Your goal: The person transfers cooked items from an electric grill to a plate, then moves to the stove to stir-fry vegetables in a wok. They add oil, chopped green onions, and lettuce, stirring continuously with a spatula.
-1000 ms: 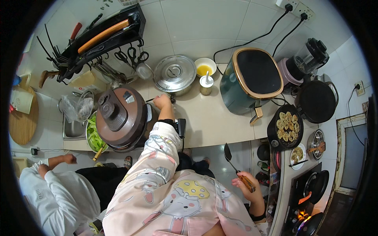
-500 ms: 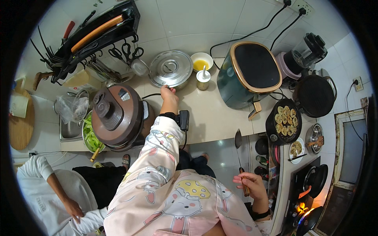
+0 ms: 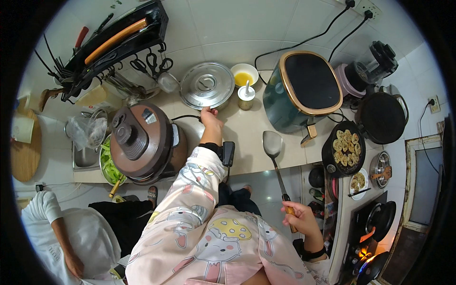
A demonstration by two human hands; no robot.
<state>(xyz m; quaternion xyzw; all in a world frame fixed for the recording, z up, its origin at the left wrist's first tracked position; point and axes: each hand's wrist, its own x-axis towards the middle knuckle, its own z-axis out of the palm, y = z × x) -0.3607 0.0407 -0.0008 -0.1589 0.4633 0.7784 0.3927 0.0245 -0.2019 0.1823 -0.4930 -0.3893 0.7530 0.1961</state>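
Note:
My left hand reaches forward to the near edge of a round steel pot, its fingers closed at the rim. A metal lid with a small loop handle covers the pot. My right hand is wrapped around the wooden handle of a wok spatula. The spatula points away from me, its broad metal blade over the counter's front edge. Beside the pot stand a white bowl of yellow liquid and a small white-lidded jar. How firmly my left fingers grip is partly hidden.
A brown pressure cooker stands left; a green air fryer stands right. Farther right are an open electric pan of browned rounds, a plate and a lit gas stove. A person in a white top is at lower left.
My right hand has raised the wok spatula up and left, turning its blade flat over the counter edge. My left hand stays at the pot's rim. The other person's arm has shifted lower.

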